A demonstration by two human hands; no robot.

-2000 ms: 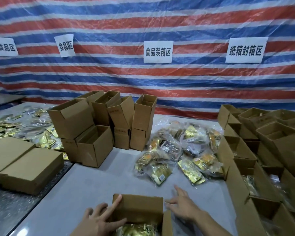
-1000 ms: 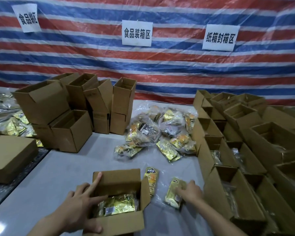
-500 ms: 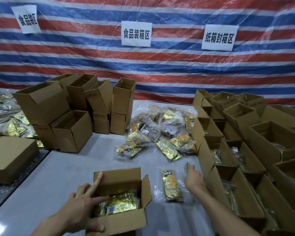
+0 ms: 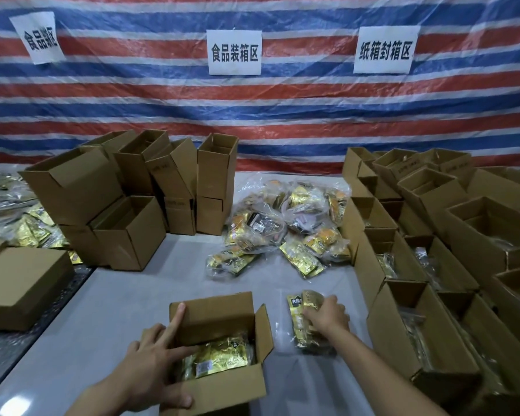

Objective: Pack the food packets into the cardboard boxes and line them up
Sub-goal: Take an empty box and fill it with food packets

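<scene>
Head view, packing table (image 4: pixel 126 298). The box (image 4: pixel 222 388) stands open at the near edge, flaps up, its far flap upright and its right flap splayed outward. One gold packet (image 4: pixel 219 354) lies flat inside on the bottom, label up.

The left hand (image 4: pixel 153 364) grips the box at its near left corner. The thumb lies along the outside of the front wall, the index finger points straight up the left edge to the far flap, and the other fingers reach inside, close to the packet.

The right hand (image 4: pixel 327 315) rests on the loose packets (image 4: pixel 296 307), two gold ones overlapping on the table just to the right of the box. Its fingers curve down over them and seem to hold them; the thumb is hidden, so the grip cannot be confirmed.

A pile (image 4: pixel 285 232) of bagged packets lies further back at the centre of the table. Empty boxes (image 4: pixel 126 199) are stacked left of the pile, several on their sides. Open boxes in rows (image 4: pixel 403 265) fill the right side, some with clear-wrapped packets inside. Two closed cartons (image 4: pixel 21 286) sit at far left, with more packets behind them.

A red, white and blue striped tarp (image 4: pixel 282 121) forms the backdrop and carries three paper signs (image 4: pixel 234 52).
</scene>
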